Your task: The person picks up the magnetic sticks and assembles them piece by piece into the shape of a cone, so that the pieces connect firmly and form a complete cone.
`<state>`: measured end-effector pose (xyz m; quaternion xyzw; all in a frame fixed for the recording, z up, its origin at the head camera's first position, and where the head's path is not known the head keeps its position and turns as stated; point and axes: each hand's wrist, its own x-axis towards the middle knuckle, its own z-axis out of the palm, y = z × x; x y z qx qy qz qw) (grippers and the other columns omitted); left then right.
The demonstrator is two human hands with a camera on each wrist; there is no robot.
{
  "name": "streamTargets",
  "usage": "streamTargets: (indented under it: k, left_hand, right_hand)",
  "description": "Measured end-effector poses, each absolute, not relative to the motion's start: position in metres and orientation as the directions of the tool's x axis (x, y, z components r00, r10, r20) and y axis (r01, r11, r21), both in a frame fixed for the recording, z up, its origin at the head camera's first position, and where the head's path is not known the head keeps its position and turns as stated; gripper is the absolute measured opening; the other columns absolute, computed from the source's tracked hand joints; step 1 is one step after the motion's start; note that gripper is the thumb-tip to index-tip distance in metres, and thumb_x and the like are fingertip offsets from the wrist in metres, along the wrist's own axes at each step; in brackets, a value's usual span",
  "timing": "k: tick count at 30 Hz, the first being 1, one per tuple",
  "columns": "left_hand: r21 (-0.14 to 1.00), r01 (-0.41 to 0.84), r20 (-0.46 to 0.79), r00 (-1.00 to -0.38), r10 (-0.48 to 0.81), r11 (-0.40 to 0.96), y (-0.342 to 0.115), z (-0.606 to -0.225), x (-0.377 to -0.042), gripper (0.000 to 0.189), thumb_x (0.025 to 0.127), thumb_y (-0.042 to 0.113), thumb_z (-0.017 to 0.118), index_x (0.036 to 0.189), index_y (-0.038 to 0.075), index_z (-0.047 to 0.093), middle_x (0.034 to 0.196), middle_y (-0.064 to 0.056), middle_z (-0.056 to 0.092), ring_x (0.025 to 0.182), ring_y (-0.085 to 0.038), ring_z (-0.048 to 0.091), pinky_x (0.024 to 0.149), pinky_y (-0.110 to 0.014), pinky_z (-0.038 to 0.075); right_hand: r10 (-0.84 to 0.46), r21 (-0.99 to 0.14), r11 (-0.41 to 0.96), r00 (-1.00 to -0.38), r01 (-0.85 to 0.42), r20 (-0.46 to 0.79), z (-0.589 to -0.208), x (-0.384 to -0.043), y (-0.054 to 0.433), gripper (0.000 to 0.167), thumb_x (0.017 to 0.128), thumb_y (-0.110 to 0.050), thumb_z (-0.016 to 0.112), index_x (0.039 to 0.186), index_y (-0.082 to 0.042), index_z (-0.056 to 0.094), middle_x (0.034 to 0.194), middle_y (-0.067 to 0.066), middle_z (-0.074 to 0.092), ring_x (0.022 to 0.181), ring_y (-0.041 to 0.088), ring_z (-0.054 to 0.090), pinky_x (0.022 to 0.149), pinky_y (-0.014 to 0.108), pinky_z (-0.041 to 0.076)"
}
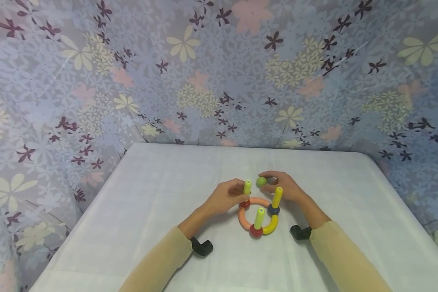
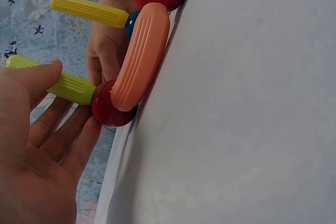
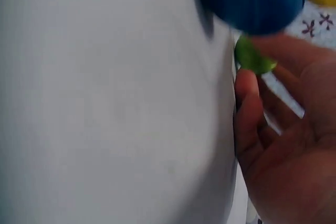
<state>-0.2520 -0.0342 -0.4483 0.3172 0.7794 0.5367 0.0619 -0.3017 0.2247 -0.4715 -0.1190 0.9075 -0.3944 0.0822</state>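
Observation:
On the white table stands a ring of curved pieces joined by balls, with upright rods in the balls. My left hand (image 1: 222, 197) grips the light green rod (image 2: 73, 86) on the ring's left red ball (image 2: 107, 109), thumb on one side and fingers behind it. An orange curved piece (image 2: 143, 56) runs from that ball to another red ball (image 1: 256, 230) at the front, which bears a second light green rod (image 1: 259, 219). Just beyond the ring, my right hand (image 1: 282, 186) holds a green ball (image 1: 261, 181) between thumb and fingers, low over the table; fingers partly hide it in the right wrist view.
A dark blue ball (image 1: 273, 209) with a yellow rod (image 1: 277, 197) forms the ring's right side, close to my right wrist. A yellow curved piece (image 1: 271, 225) joins it to the front red ball. Behind the white-covered table (image 1: 160, 174) hangs a flowered cloth (image 1: 219, 81).

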Motion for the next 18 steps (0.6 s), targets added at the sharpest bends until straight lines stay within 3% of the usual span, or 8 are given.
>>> streamTargets:
  k: [3,12,18]
  left_hand:
    - [0.873,0.435,0.253,-0.79,0.559,0.22,-0.034,-0.445,-0.25,0.028,0.09,0.008,0.067,0.118,0.007,0.062,0.102,-0.006,0.068,0.095,-0.015,0.065,0.084,-0.028,0.05]
    - [0.86,0.454,0.259,-0.781,0.568,0.232,-0.032,-0.467,-0.264,0.029,0.09,0.021,0.069,0.118,0.018,0.062,0.101,0.008,0.068,0.094,-0.008,0.064,0.083,-0.027,0.05]
    - [0.848,0.475,0.271,-0.771,0.576,0.236,-0.033,-0.469,-0.264,0.029,0.091,0.022,0.068,0.119,0.019,0.061,0.102,0.01,0.067,0.096,-0.006,0.062,0.086,-0.025,0.049]
  right_hand:
    - [-0.264,-0.73,0.668,-0.963,-0.147,-0.047,-0.473,-0.3,0.224,0.049,0.085,-0.029,0.074,0.129,-0.015,0.061,0.123,0.008,0.059,0.1,0.028,0.058,0.079,0.04,0.05]
    - [-0.186,-0.751,0.659,-0.976,-0.037,-0.115,-0.467,-0.292,0.226,0.053,0.083,-0.041,0.074,0.126,-0.013,0.06,0.121,0.009,0.062,0.104,0.028,0.059,0.079,0.039,0.052]
    - [-0.191,-0.788,0.615,-0.976,-0.035,-0.105,-0.449,-0.281,0.222,0.053,0.083,-0.045,0.072,0.126,-0.016,0.061,0.124,0.007,0.06,0.11,0.029,0.056,0.084,0.044,0.049]
